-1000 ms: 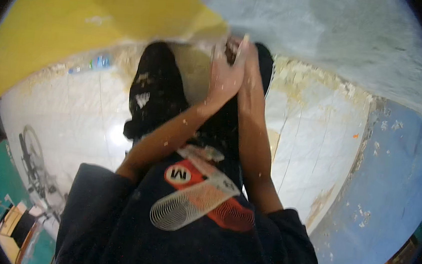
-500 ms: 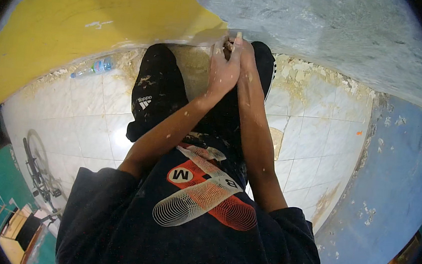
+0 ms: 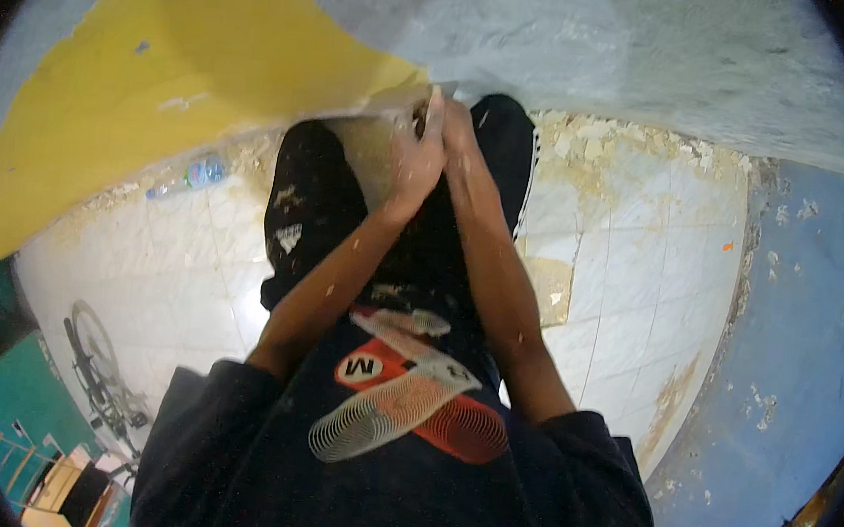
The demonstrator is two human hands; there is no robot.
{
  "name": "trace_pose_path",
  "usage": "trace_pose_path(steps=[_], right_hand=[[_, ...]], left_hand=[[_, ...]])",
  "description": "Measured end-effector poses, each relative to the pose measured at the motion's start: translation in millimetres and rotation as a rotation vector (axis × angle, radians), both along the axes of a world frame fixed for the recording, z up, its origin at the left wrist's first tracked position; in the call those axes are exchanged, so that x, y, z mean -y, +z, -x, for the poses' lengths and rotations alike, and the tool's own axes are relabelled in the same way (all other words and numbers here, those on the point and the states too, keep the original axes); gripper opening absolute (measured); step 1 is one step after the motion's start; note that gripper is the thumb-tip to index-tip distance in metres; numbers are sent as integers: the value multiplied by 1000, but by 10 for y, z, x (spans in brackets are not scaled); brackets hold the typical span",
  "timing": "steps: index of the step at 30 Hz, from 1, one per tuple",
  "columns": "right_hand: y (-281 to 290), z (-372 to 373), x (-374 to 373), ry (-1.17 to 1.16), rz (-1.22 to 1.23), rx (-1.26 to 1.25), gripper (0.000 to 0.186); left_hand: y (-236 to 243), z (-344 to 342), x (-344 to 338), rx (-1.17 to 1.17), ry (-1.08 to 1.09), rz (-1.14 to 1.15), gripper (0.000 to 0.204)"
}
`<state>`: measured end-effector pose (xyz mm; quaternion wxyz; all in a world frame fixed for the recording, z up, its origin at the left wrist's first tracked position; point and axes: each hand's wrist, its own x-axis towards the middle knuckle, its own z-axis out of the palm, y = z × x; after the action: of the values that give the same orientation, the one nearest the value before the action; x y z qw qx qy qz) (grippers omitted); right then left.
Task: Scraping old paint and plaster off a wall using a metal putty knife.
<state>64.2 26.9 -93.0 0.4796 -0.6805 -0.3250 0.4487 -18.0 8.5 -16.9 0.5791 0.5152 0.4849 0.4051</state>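
My left hand (image 3: 417, 161) and my right hand (image 3: 458, 128) are pressed together between my knees, close to the foot of the wall. Pale dust coats both. The left thumb points up along the grip while the other fingers curl in. Whatever the two hands clasp is hidden by the fingers, so I cannot tell its kind. Just beyond the fingertips, a yellow painted area (image 3: 231, 41) of the wall borders a bare grey area (image 3: 551, 49).
Paint flakes (image 3: 603, 144) line the wall's base on the pale tiled floor (image 3: 631, 282). A plastic bottle (image 3: 205, 173) lies at the left by the wall. A bicycle (image 3: 97, 366) stands farther left. On the right runs a blue wall (image 3: 795, 356) with chipped spots.
My view has shifted, with more grey wall showing at the upper left. Both hands, still clasped, appear slightly farther left and lower in the picture.
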Motion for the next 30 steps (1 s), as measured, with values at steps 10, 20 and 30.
trace_pose_path(steps=[10, 20, 30], right_hand=[[-358, -28, -3, -75, -44, -51, 28], [-386, -28, -82, 283, 107, 518, 34], [-365, -19, -25, 287, 156, 257, 30]], left_hand=[[-273, -90, -64, -41, 48, 9, 45], [-418, -15, -96, -150, 78, 3, 45], [-381, -42, -162, -162, 86, 162, 43]])
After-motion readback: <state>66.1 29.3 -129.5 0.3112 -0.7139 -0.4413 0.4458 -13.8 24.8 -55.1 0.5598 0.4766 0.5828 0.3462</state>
